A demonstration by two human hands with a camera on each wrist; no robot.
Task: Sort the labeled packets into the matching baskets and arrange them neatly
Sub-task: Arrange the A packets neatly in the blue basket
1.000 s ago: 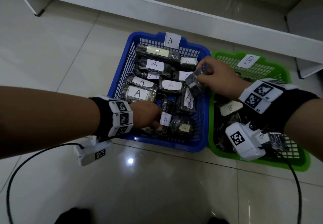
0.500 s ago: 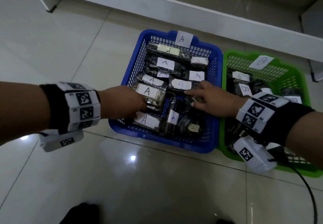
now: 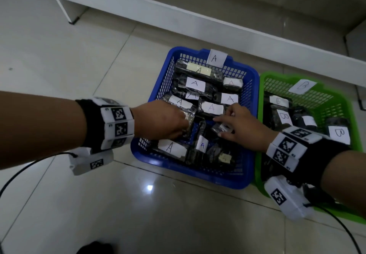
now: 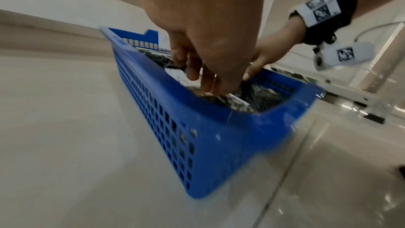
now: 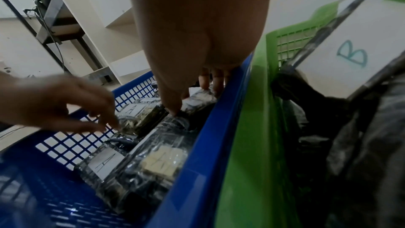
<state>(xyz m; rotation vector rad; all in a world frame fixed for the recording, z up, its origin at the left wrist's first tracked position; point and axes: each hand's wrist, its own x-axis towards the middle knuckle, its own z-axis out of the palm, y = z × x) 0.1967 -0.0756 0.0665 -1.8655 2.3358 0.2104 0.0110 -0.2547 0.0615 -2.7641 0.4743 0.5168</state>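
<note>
Head view: both hands are seen reaching into the blue basket (image 3: 198, 170) — the landmark here — which is tagged A and filled with A-labelled packets (image 3: 211, 108). The left hand (image 3: 160, 122) is curled over a packet (image 3: 189, 120) by the basket's left wall; whether it is gripped cannot be told. The right hand (image 3: 242, 127) is laid, fingers nearly straight, on a small packet (image 3: 221, 128) at the basket's middle. The green basket (image 3: 348, 115) — tagged B, holding B-labelled packets (image 3: 284, 116) — is set touching the blue basket's right side, on the floor (image 3: 79, 55).

Black wristbands (image 3: 93, 123) (white coded tags), cabled cameras (image 3: 89, 162).
</note>
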